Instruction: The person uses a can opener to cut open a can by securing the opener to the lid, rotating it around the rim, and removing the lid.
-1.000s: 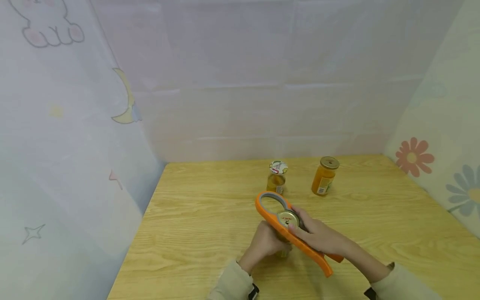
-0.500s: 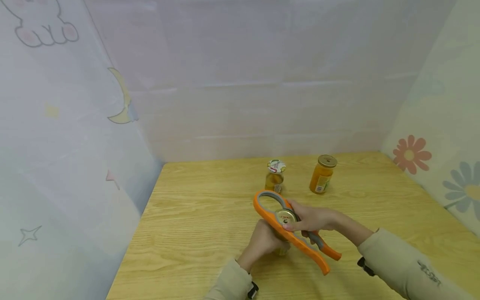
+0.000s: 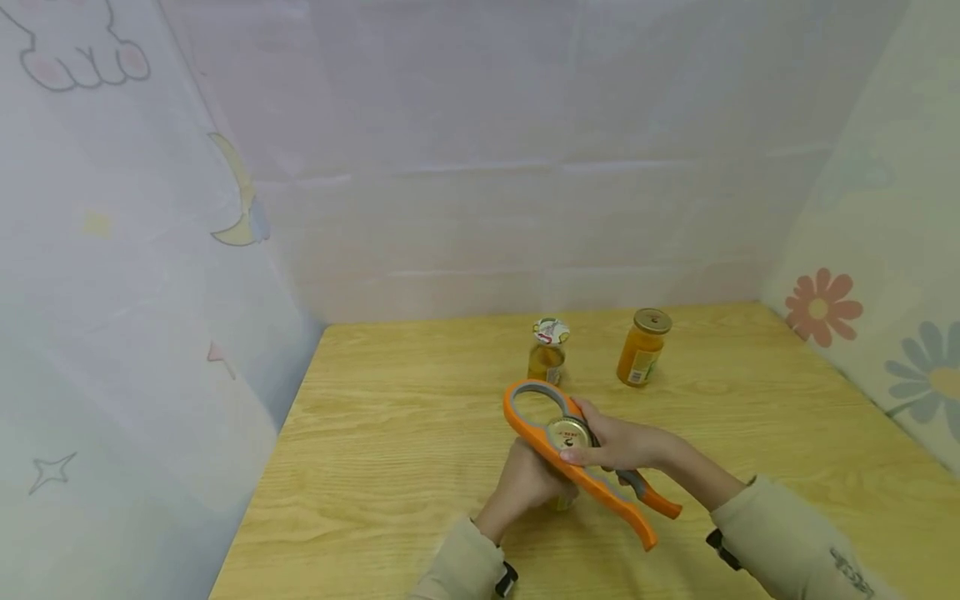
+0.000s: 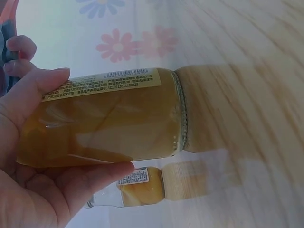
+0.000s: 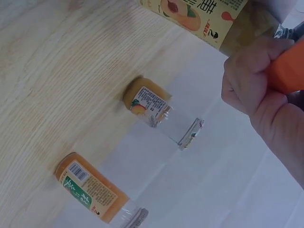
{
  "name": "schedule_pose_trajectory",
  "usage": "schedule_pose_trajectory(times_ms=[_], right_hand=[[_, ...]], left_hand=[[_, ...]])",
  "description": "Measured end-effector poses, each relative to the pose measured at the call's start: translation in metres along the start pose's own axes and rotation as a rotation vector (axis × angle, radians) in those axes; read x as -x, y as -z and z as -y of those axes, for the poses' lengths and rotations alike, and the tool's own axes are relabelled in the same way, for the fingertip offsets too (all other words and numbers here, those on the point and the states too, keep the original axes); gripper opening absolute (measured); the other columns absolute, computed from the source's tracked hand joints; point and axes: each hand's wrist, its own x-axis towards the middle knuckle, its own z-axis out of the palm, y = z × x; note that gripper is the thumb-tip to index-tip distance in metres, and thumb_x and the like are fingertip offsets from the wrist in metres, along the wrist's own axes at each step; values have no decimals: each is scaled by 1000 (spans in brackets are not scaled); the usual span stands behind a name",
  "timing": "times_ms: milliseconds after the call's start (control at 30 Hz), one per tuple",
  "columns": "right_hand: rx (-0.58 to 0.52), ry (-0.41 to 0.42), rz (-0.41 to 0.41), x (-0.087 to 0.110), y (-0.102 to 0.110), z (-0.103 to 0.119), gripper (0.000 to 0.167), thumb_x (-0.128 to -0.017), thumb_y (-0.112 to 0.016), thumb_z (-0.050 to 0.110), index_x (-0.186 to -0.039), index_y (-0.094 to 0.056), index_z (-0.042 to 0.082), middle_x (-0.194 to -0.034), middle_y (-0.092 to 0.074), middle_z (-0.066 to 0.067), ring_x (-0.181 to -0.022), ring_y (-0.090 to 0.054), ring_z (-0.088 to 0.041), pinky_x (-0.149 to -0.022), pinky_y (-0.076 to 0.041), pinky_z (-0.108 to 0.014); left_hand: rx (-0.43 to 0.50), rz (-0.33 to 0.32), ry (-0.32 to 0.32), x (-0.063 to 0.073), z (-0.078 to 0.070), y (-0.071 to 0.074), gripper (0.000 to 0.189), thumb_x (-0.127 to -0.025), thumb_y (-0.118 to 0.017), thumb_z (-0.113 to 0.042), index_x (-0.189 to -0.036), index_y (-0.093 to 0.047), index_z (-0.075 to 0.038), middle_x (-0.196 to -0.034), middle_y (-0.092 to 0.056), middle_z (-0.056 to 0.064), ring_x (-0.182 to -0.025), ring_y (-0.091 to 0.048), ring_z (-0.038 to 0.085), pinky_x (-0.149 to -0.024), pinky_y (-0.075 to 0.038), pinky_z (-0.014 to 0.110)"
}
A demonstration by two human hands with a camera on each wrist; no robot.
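Since a second ago, the right sleeve [image 3: 787,533] has swung forward and further into view, and more of the opener's second handle shows, while the opener [image 3: 615,502] has barely shifted against the jar. The left hand [image 3: 528,479] is wrapped around the jar [image 4: 104,118], whose base appears to rest on the table [image 3: 390,433], near the person. The right hand [image 3: 622,442] grips the opener around the lid [image 3: 567,432], thumb across the near arm; the lid sits in the rear opening, the front one unused. Placing the opener looks done; loosening and lifting off the lid seem left, as it is still on. Whether it has turned cannot be told. Beyond stand a small jar [image 3: 546,360] and an orange jar [image 3: 643,354], both lidded and well apart from the hands.
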Motion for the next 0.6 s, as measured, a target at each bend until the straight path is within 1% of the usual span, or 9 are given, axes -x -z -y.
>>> schedule_pose_trajectory(times_ms=[100,133,200,300,400,500,533,600], right_hand=[[12,13,-15,0,0,-1,88,-88,-56,32,-137,8,-3,-93,-42,-16,-65,-39,-21,-54,-38,-32],[12,12,-16,0,0,0,88,-88,-56,32,-137,8,-3,-94,-42,-17,-66,-39,-22,-54,-38,-32],[17,4,-22,1,0,-1,88,-88,-55,33,-138,8,-2,-92,-43,-17,-65,-40,-22,-52,-39,-32],[29,-24,-55,3,-1,0,87,-87,-57,34,-139,4,0,-83,-45,-16,-60,-43,-21,-46,-43,-32],[69,-36,-124,7,-4,-1,86,-86,-58,35,-140,-2,-1,-75,-48,-14,-52,-48,-22,-42,-46,-36],[112,-7,-185,8,-7,-2,82,-87,-57,35,-139,-7,-5,-73,-51,-13,-48,-52,-24,-41,-47,-38],[131,3,-199,7,-7,-2,81,-87,-56,36,-138,-9,-6,-73,-51,-13,-46,-52,-24,-41,-47,-37],[157,30,-199,4,-5,-1,79,-87,-56,37,-136,-13,-8,-72,-53,-12,-47,-53,-23,-41,-47,-35]], left_hand=[[-2,3,4,-1,-1,0,51,-50,-81,0,-93,-55,-9,-78,-54,-8,-69,-51,3,-64,-45,20],[-3,5,8,-1,-1,0,51,-50,-81,0,-93,-55,-9,-78,-54,-8,-69,-51,3,-64,-45,20],[-7,9,20,-2,0,0,52,-50,-80,0,-94,-55,-9,-79,-54,-8,-70,-51,4,-65,-45,20],[-21,20,36,-2,0,-1,54,-50,-81,0,-97,-55,-9,-82,-55,-8,-74,-53,5,-68,-45,20],[-12,35,41,-3,0,-2,55,-50,-81,0,-98,-56,-10,-85,-57,-8,-77,-54,4,-70,-45,20],[-25,39,27,-3,1,-3,51,-52,-81,-1,-96,-57,-10,-84,-58,-9,-76,-54,3,-70,-45,19],[-34,38,18,-3,2,-2,49,-52,-81,-2,-95,-58,-11,-83,-58,-10,-75,-54,3,-69,-45,19],[-47,34,2,-2,2,-1,47,-53,-80,-3,-93,-57,-11,-81,-57,-10,-73,-53,2,-68,-45,18]])
